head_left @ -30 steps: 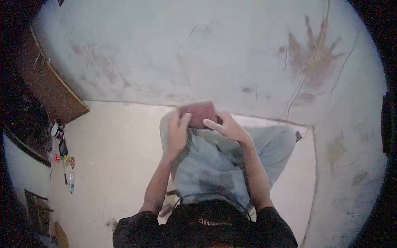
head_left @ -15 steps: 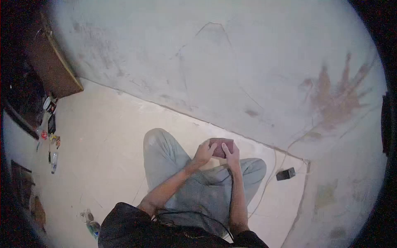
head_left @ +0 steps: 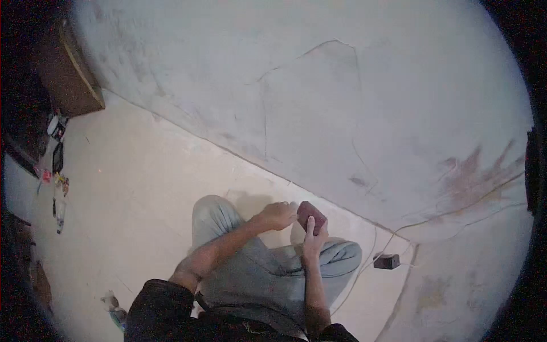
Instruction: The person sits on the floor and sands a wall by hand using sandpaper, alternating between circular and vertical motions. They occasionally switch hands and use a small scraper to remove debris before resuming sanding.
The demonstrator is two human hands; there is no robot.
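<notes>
My right hand grips a maroon wallet, its thumb lying along the front face. The wallet is tilted and looks folded closed. Just left of it is my left hand, its fingers curled together, with a small pale patch at the fingertips beside the wallet's edge. Whether that patch is a thing in the fingers or only fingertips is too blurred to tell. Both hands are above my crossed legs in grey trousers.
A black box-shaped adapter with thin cables lies on the floor at right, near the stained wall. At far left are a brown wooden cabinet and several small items, among them a clear bottle. Another bottle lies at lower left.
My left hand has come off the wallet and moved left, its fingers curling. The right hand keeps the wallet, now turned and tilted. The camera view has shifted somewhat.
</notes>
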